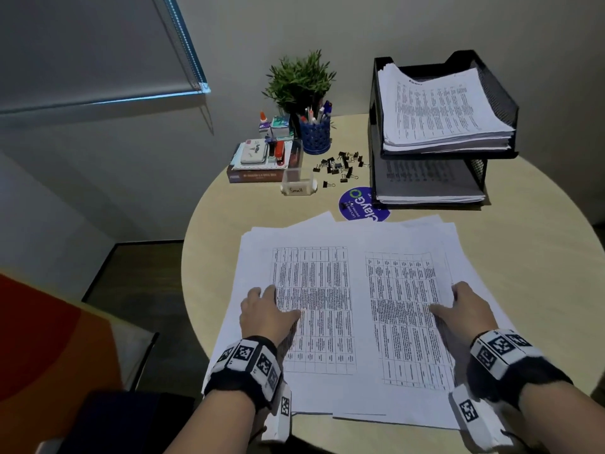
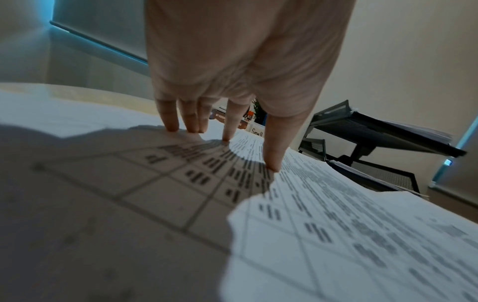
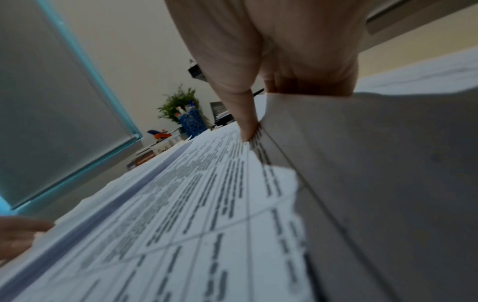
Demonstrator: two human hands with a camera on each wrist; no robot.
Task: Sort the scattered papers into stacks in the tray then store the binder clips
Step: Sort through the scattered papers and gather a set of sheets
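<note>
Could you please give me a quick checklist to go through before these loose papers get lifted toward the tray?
1. Left hand on the papers: ok, fingertips press down.
2. Right hand grips the sheets: ok, thumb on top, fingers under the edge.
3. Papers squared: not ok, edges fan out.
4. Tray has room: cannot tell, both tiers hold stacks.
5. Binder clips clear of the papers: ok.

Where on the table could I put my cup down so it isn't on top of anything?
Bare spots on the round beige table: the right side, between the black mesh paper tray and the spread white printed papers, and the left strip between the papers and the small clear box. The back is crowded: black binder clips, blue pen cup, stationery.
</note>
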